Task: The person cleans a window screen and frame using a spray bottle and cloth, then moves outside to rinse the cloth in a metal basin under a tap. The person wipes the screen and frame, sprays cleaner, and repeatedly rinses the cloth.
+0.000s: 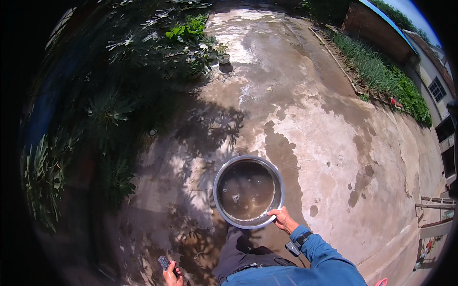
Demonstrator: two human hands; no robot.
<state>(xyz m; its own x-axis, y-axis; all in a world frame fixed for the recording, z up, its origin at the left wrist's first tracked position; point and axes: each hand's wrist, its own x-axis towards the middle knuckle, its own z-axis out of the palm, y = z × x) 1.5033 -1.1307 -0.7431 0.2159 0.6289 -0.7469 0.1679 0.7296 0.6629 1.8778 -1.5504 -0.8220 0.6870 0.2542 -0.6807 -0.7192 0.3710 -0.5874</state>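
Note:
A round metal basin (222,211) with murky brown water and a few bubbles is held out in front of my legs. My right hand (283,218) grips its lower right rim, the thumb over the edge. At the bottom left, away from the basin, my left hand (173,274) is closed around a dark object with a speckled, bristly-looking top (164,262), perhaps a brush; its exact kind cannot be told. A strapped device (293,248) hangs at my right wrist.
Patchy wet concrete (332,150) stretches ahead. Large-leaved plants (111,111) crowd the left, with a small pot (224,58) at their edge. A planted bed (379,77) with a low border lies at the upper right. Steps or a rack (435,206) stand at the far right.

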